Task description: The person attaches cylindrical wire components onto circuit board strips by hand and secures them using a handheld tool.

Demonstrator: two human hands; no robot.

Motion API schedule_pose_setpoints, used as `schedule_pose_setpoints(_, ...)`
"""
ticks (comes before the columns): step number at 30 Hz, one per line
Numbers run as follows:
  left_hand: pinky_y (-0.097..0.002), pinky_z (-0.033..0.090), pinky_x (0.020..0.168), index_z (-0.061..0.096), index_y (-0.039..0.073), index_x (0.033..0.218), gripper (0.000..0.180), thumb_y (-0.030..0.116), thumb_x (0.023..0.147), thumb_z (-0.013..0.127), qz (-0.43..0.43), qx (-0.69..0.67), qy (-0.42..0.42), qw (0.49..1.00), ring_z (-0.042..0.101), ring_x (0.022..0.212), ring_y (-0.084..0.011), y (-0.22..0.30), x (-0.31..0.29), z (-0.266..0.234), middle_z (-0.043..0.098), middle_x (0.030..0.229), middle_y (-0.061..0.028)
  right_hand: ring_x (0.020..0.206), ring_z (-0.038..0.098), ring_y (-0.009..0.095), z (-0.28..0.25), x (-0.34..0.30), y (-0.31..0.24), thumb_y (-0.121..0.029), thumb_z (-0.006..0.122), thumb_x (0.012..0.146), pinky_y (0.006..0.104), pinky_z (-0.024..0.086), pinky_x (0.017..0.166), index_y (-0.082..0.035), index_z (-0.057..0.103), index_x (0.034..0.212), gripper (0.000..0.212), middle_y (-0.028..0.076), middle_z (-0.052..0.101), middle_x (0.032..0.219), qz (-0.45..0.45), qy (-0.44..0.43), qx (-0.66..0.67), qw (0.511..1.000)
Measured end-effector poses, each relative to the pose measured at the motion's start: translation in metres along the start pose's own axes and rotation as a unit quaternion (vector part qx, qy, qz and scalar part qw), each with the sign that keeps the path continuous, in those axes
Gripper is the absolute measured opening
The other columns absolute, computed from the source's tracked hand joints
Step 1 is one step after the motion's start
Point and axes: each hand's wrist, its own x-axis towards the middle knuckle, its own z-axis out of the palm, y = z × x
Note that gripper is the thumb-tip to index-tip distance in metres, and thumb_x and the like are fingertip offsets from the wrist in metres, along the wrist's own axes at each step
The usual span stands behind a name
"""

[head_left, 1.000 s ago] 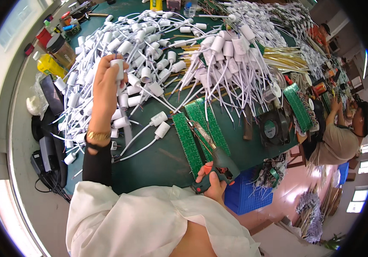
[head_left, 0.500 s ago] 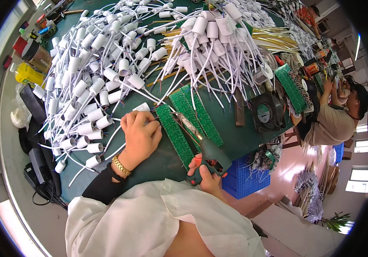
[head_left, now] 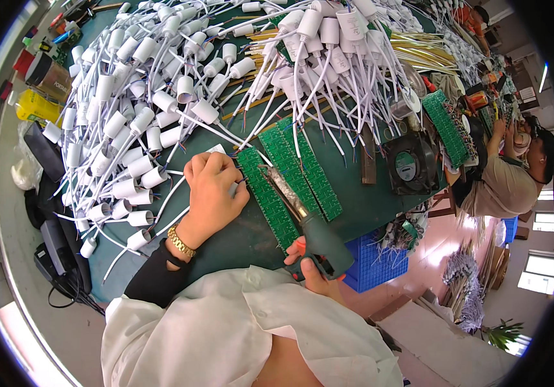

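My left hand (head_left: 215,193), with a gold watch at its wrist, is closed at the far left corner of a green circuit board strip (head_left: 267,200). A pale bit shows between its fingers, but I cannot make out what it is. Just behind this hand a white lamp holder (head_left: 216,149) is partly hidden. My right hand (head_left: 315,274) grips a dark green soldering gun (head_left: 325,240) with red parts. Its metal barrel slants over the strip, the tip near the strip's far end. Beside it, to the right, lie more green board strips (head_left: 312,171).
White lamp holders with cables (head_left: 138,122) heap up on the left; another bundle (head_left: 328,58) lies at the back. A black fan (head_left: 409,164) stands at right, near a blue crate (head_left: 380,264) below the table edge. A co-worker (head_left: 505,177) sits at far right.
The view has shifted slightly. Relative to the board strip, the soldering gun has moved a little toward me, its tip slightly left. My left hand stays closed at the strip's corner.
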Motion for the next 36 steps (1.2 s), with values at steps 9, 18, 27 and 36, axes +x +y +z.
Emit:
schedule_pose_setpoints(9, -0.0420, 0.033, 0.089, 0.061, 0.008, 0.074, 0.016, 0.006, 0.062, 0.071, 0.001, -0.014, -0.005, 1.000, 0.048, 0.097, -0.0287, 0.000, 0.003, 0.000, 0.053, 0.093, -0.0048, 0.077, 0.064, 0.013, -0.008, 0.004, -0.001, -0.022, 0.061, 0.094, 0.0294, 0.052, 0.068, -0.002, 0.059, 0.110, 0.025, 0.009, 0.064, 0.096, -0.037, -0.101, -0.257, 0.960)
schedule_pose_setpoints(18, -0.0419, 0.035, 0.087, 0.060, 0.007, 0.072, 0.015, 0.005, 0.061, 0.070, -0.004, -0.003, 0.005, 1.000, 0.048, 0.096, -0.0287, 0.001, 0.002, 0.002, 0.053, 0.092, -0.0049, 0.070, 0.065, 0.012, -0.003, 0.002, 0.002, -0.014, 0.063, 0.092, 0.0268, 0.052, 0.063, -0.002, 0.062, 0.099, 0.015, 0.007, 0.064, 0.085, -0.048, -0.051, -0.240, 0.968)
schedule_pose_setpoints(27, -0.0422, 0.035, 0.087, 0.059, 0.007, 0.072, 0.015, 0.005, 0.061, 0.070, -0.005, 0.006, 0.013, 1.000, 0.049, 0.097, -0.0296, 0.000, 0.003, 0.002, 0.053, 0.092, -0.0053, 0.079, 0.065, 0.012, -0.018, -0.010, 0.014, -0.023, 0.059, 0.096, 0.0272, 0.051, 0.065, -0.004, 0.057, 0.110, 0.024, 0.007, 0.063, 0.100, -0.025, -0.093, -0.270, 0.958)
schedule_pose_setpoints(36, -0.0437, 0.036, 0.088, 0.062, 0.007, 0.073, 0.015, 0.006, 0.061, 0.071, -0.004, 0.007, 0.015, 1.000, 0.050, 0.098, -0.0299, 0.000, 0.001, 0.002, 0.055, 0.093, -0.0057, 0.078, 0.069, 0.016, -0.013, -0.004, 0.007, -0.005, 0.066, 0.086, 0.0280, 0.056, 0.072, 0.002, 0.063, 0.105, 0.021, 0.011, 0.068, 0.096, -0.051, -0.062, -0.178, 0.981)
